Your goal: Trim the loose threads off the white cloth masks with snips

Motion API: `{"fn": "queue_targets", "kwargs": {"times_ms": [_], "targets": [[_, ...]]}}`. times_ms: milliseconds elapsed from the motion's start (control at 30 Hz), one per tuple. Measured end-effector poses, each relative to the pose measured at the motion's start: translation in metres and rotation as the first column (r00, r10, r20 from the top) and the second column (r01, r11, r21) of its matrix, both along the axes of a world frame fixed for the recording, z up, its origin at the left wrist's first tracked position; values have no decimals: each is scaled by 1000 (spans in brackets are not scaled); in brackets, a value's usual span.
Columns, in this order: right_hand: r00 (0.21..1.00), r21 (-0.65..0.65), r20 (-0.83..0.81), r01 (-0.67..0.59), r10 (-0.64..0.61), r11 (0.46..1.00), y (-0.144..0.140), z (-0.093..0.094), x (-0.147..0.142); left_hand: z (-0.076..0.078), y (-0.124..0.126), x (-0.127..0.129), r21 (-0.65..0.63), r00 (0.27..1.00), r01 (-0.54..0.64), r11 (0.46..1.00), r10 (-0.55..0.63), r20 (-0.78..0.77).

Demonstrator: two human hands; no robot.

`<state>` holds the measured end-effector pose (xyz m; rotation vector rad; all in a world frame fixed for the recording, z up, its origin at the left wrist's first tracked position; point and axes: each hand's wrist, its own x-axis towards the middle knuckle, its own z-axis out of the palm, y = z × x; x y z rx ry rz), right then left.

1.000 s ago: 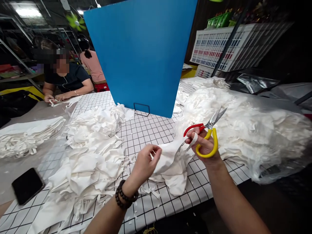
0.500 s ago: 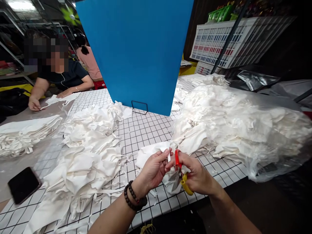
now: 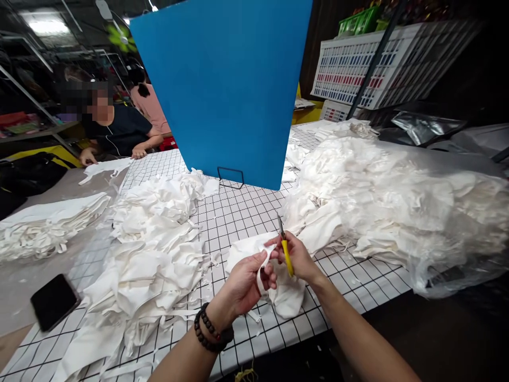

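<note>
My left hand [image 3: 244, 281], with a dark bead bracelet on its wrist, pinches a white cloth strap of a white fabric piece [image 3: 284, 294] that lies on the gridded table. My right hand [image 3: 296, 254] grips a pair of scissors [image 3: 284, 246] with a yellow handle, blades pointing up and away, right beside the strap. Both hands meet over the table's near edge.
A heap of white fabric pieces [image 3: 155, 239] lies on the left, a bigger heap in clear plastic [image 3: 397, 191] on the right. A blue board [image 3: 226, 85] stands behind. A black phone [image 3: 53, 300] lies at the left. Another person [image 3: 115, 130] sits at the far left.
The scissors came down from the raised right hand, pointed downward at the cloth, and now point up again. My left hand stays on the strap. The far person's hands shifted.
</note>
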<state>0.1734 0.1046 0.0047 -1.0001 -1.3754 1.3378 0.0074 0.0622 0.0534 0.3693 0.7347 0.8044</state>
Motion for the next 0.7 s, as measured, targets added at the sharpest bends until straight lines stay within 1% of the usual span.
{"fn": "queue_targets", "kwargs": {"times_ms": [67, 100, 133, 167, 200, 233, 267, 300, 333, 367, 433, 500, 533, 600, 667, 700], "targets": [[1000, 2, 12, -16, 16, 1000, 6, 2, 0, 0, -3, -13, -2, 988, 123, 992, -123, -98], [1000, 6, 11, -22, 22, 1000, 8, 7, 2, 1, -6, -19, 24, 966, 177, 984, -170, -194], [999, 14, 26, -36, 36, 999, 10, 13, 6, 2, -9, -26, 78, 929, 216, 973, -180, -324], [996, 31, 67, -55, 52, 998, 11, 22, 10, 3, -12, -31, 160, 873, 240, 958, -141, -468], [989, 56, 131, -75, 67, 996, 12, 32, 14, 5, -16, -34, 260, 800, 261, 930, -57, -597], [972, 93, 222, -98, 75, 991, 12, 43, 17, 7, -21, -37, 357, 721, 291, 888, 41, -691], [945, 139, 320, -124, 74, 983, 13, 54, 18, 10, -25, -37, 432, 649, 327, 840, 133, -749], [909, 191, 413, -151, 60, 970, 14, 66, 18, 13, -28, -37, 477, 589, 359, 802, 202, -783], [873, 246, 487, -175, 35, 953, 14, 77, 16, 15, -32, -35, 499, 540, 378, 780, 252, -803], [844, 299, 536, -195, 5, 934, 16, 87, 13, 18, -34, -33, 510, 502, 382, 771, 290, -815], [797, 393, 602, -233, -56, 890, 19, 105, 5, 21, -36, -29, 544, 447, 344, 765, 376, -811], [759, 453, 642, -263, -107, 852, 22, 116, -2, 23, -36, -28, 602, 403, 291, 743, 476, -782], [743, 464, 658, -276, -119, 842, 23, 119, -4, 24, -34, -29, 622, 376, 285, 729, 512, -772], [717, 453, 688, -300, -115, 840, 25, 119, -4, 28, -31, -32, 609, 304, 341, 716, 529, -792], [689, 412, 719, -316, -92, 854, 26, 112, 1, 34, -28, -36, 536, 242, 454, 712, 480, -843], [674, 391, 734, -317, -85, 864, 27, 109, 4, 36, -26, -38, 498, 234, 511, 700, 444, -865]]}}
